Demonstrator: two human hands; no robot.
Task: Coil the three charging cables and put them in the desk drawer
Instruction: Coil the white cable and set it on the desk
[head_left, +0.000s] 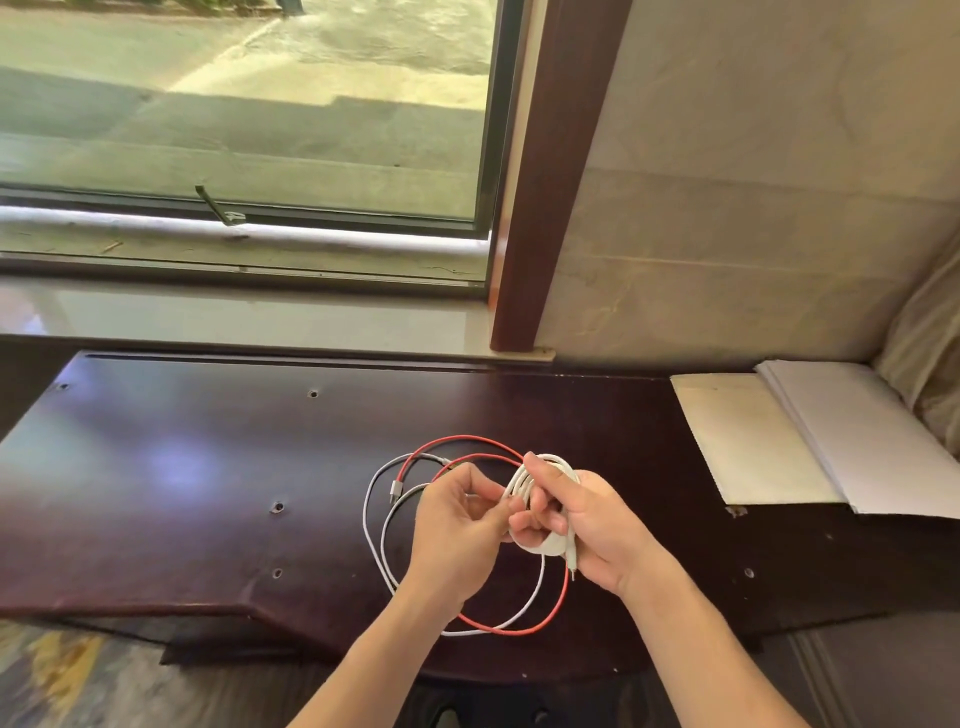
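Dark, glossy wood makes up the desk (208, 467), and both hands work just above it, toward six o'clock. The right hand (587, 519) is curled round a white cable (524, 483) wound into a tight bundle, thumb on top; most of the bundle is buried under its fingers, so the number of turns cannot be counted. A plug end pokes out below the palm, too small to tell its type. The left hand (457, 525), at nine o'clock of the right, has its thumb and fingers bent toward the bundle, seemingly pinching a strand of it, though the contact point is hidden between the fingers.

A red cable (519, 626) and a grey-white cable (371, 525) lie in loose overlapping loops on the desk beneath the hands; parts of both run out of sight behind the wrists. A metallic plug rests at about ten o'clock of the left hand.

No drawer front can be made out; the desk's near edge is cut off by the arms. At three o'clock, white paper sheets (857, 431) sit on the desk, with no legible writing on them. A window (249, 104) fills the wall at twelve o'clock.
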